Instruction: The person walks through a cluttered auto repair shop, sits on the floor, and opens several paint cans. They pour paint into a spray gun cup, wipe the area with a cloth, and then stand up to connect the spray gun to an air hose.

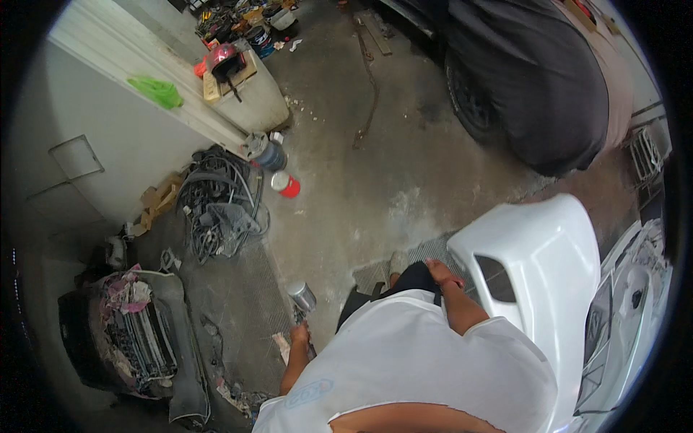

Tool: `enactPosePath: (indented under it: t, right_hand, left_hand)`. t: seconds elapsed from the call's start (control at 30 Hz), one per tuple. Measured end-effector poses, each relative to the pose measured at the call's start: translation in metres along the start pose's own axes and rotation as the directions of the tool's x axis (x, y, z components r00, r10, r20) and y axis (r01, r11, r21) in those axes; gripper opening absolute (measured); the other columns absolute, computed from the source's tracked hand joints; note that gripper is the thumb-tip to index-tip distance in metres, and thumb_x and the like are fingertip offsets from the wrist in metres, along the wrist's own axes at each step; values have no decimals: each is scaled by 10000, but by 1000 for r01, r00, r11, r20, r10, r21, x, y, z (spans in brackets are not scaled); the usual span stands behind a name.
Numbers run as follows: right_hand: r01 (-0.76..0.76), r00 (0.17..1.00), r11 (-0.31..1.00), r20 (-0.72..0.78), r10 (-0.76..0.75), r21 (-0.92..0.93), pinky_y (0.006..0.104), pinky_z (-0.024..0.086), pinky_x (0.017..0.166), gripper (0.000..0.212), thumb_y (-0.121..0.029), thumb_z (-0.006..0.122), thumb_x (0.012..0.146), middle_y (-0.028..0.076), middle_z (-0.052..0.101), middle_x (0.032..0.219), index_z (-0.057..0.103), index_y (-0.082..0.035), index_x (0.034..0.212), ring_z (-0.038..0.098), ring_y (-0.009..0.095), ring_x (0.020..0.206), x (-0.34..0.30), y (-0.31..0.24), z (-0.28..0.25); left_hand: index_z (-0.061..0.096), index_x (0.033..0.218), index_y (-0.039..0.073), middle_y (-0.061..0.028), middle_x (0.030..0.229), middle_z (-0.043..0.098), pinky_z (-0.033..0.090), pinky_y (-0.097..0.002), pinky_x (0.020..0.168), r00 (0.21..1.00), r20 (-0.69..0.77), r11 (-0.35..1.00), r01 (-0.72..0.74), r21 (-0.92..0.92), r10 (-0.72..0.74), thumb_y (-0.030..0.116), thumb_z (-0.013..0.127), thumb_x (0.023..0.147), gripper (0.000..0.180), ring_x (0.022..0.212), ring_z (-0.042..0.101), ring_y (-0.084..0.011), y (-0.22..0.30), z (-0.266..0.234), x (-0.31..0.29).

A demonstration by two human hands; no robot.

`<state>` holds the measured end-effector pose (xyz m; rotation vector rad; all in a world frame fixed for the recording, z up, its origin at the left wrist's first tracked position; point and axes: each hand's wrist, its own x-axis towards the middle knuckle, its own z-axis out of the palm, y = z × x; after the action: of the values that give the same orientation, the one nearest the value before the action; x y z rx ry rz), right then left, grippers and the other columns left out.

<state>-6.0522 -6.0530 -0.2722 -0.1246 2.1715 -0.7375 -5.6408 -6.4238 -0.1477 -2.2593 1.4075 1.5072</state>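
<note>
In our left hand (pixel 299 333) we grip what looks like a spray gun (pixel 302 304), fingers closed about its handle, the metal cup (pixel 303 295) held out beyond the fist, presumably to keep it clear of our white shirt (pixel 433 346). Our right hand (pixel 439 272) lies by the knee of our dark trousers (pixel 415 278), just beside the white bumper (pixel 556 238); we cannot tell whether its fingers are curled or spread, nor whether they touch the bumper's edge. The bumper sits close along our right side, smooth outer face showing, likely for easy reach; what carries it is hidden from us. Beyond it, a dark cover (pixel 538 79) drapes a car (pixel 468 94), probably against dust. A tangled heap of hoses (pixel 206 191) and a red-and-white can (pixel 290 189) occupy the floor (pixel 332 173) to our left, perhaps to leave walking room.
</note>
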Motion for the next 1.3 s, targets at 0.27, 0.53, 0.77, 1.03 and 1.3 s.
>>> enactPosePath:
  t: [0.27, 0.53, 0.77, 1.03, 1.3]
  right_hand:
    - [193, 968, 981, -167, -188, 10, 471, 486, 1044, 585, -523, 539, 1010, 263, 669, 1292, 657, -42, 1321, 613, 422, 1251, 197, -278, -171]
    - [-241, 970, 892, -107, 217, -383, 515, 470, 1077, 660, -573, 416, 1028, 251, 680, 1289, 636, -47, 1360, 608, 450, 1257, 386, -260, -172]
    - [-280, 954, 959, -121, 275, -31, 373, 570, 695, 446, -395, 645, 992, 137, 750, 930, 687, -12, 1216, 713, 218, 772, 475, -331, -161]
    - [-306, 948, 943, -127, 290, -133, 406, 547, 742, 435, -393, 645, 961, 154, 745, 916, 702, -27, 1189, 710, 265, 779, 759, -486, -262]
    - [1, 974, 975, -223, -52, -222, 466, 415, 1135, 529, -425, 500, 1041, 222, 634, 1390, 634, -17, 1351, 574, 408, 1313, 1044, -839, -499]
  left_hand:
    - [687, 919, -7, -119, 801, 659, 457, -413, 577, 982, 159, 973, 66, 219, -103, 364, 646, 948, 374, 625, 592, -232, 131, 60, 46]
    - [721, 950, -35, -183, 851, 700, 508, -476, 676, 969, 193, 924, 72, 376, -154, 439, 635, 925, 483, 719, 665, -302, 362, 120, 215]
    - [741, 968, -72, -243, 898, 731, 543, -523, 769, 988, 128, 869, -136, 476, 85, 489, 629, 913, 574, 814, 719, -374, 737, 170, 354]
    - [746, 1002, -58, -255, 881, 730, 530, -499, 783, 891, 108, 811, -447, 379, 440, 464, 653, 903, 539, 823, 706, -397, 1099, 297, 505]
    - [717, 848, -7, -141, 724, 680, 469, -415, 542, 987, 143, 980, -101, 174, 76, 383, 667, 907, 397, 568, 625, -250, 1292, 385, 510]
